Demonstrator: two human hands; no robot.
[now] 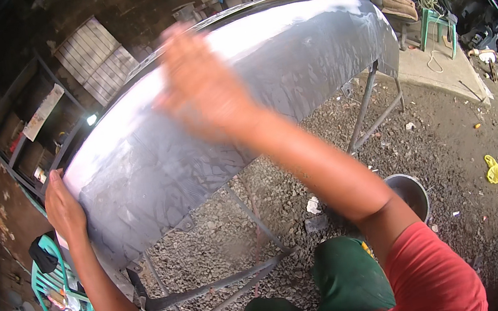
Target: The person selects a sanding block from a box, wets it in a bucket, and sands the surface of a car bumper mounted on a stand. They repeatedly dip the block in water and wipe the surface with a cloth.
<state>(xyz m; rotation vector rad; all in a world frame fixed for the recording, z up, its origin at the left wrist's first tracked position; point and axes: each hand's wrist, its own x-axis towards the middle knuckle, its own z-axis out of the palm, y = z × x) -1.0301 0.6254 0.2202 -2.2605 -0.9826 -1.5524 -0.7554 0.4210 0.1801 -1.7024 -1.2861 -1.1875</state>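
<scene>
blurred right-hand fingers (187, 53), bucket (419, 192) partly behind forearm (320, 161)

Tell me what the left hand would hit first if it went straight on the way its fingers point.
The left hand, touching the grey panel, would probably meet the dark shelf rack beyond it first, though depth is unclear.

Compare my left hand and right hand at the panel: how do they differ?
Place: the left hand is at the left end of the curved panel, while the right hand is over its face, across the pale upper band.
Sharpness: the left hand shows fairly crisp; the right hand is blurred.
Height in view: the right hand appears higher than the left.
Shared: both are bare.
</scene>
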